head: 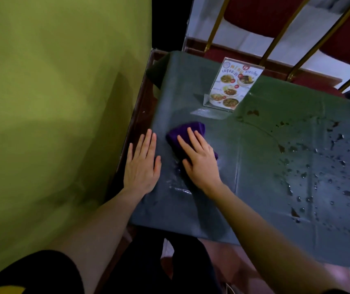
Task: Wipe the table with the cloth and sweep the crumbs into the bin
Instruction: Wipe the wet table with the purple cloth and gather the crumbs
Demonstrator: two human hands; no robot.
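Note:
A purple cloth [187,130] lies folded on the table [254,187], which is covered by a dark green plastic sheet. My right hand [199,160] presses flat on the cloth, fingers spread. My left hand [142,164] rests flat and open at the table's left edge, beside the cloth and apart from it. Brown crumbs [252,112] and water drops [322,177] are scattered over the right half of the table. The sheet around the cloth looks wet and streaked. No bin is in view.
A menu card in a clear stand [230,85] stands at the table's far side. A green wall [53,102] runs close along the left. Red chairs with gold frames [280,39] stand beyond the table.

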